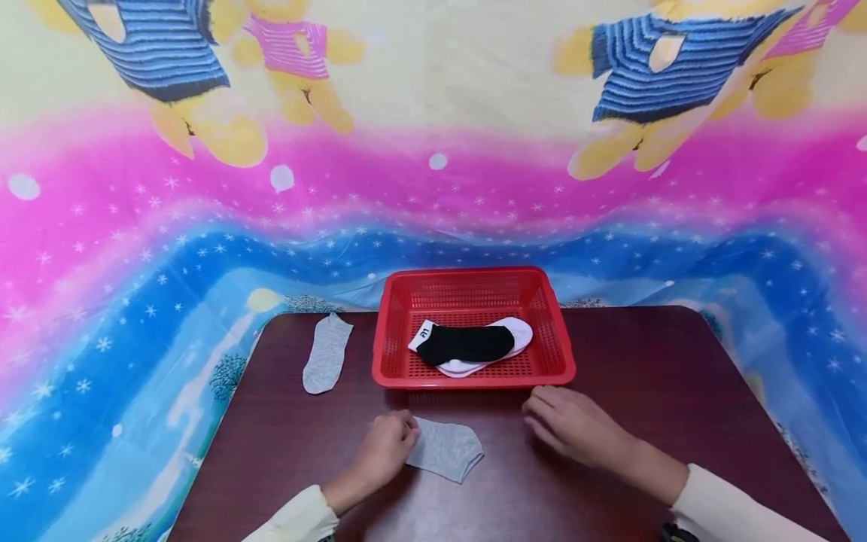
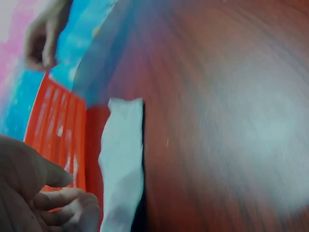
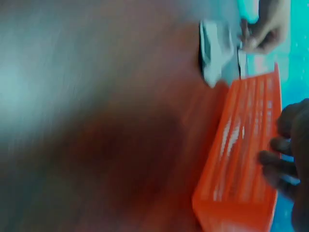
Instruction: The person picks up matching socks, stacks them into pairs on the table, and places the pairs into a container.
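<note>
A grey ankle sock [image 1: 445,449] lies flat on the table in front of the basket. Over its left end is my left hand [image 1: 387,446], its fingers bent loosely. In the left wrist view, the thumb and fingers [image 2: 72,205] sit beside the pale sock [image 2: 120,164] with no cloth visible between them. My right hand [image 1: 576,425] hovers by the front right corner of the red basket [image 1: 474,382], fingers loosely curled around nothing. Inside the basket, a black sock with a white cuff [image 1: 467,343] lies on a white sock [image 1: 520,331].
A second grey sock [image 1: 328,354] lies at the table's far left, left of the basket. The dark brown table [image 1: 643,361] meets a printed cloth backdrop [image 1: 433,188] at the back and sides. The right wrist view is blurred.
</note>
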Demonstrator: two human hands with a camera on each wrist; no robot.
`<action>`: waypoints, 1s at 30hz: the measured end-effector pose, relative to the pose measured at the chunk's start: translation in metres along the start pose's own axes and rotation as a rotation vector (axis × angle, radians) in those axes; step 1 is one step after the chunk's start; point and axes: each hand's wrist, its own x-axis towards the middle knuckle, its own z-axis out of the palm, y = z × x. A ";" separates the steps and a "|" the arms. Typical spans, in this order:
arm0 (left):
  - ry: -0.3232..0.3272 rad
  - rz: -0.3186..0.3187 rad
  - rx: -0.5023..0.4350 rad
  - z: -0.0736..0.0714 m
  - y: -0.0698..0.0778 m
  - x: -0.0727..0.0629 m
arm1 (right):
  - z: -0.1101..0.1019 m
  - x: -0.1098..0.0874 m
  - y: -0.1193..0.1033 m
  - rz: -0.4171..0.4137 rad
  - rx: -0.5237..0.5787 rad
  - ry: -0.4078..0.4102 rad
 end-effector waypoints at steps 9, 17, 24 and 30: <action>0.024 -0.157 0.114 -0.010 -0.032 -0.004 | 0.037 0.033 -0.043 0.287 0.258 -0.239; 0.115 -0.116 0.149 0.007 -0.038 -0.007 | 0.064 0.060 -0.060 0.352 0.290 -0.232; 0.129 -0.106 0.156 0.016 -0.036 -0.008 | 0.083 0.065 -0.065 0.457 0.306 -0.319; 0.124 -0.098 0.138 0.016 -0.036 -0.007 | 0.091 0.061 -0.069 0.482 0.366 -0.228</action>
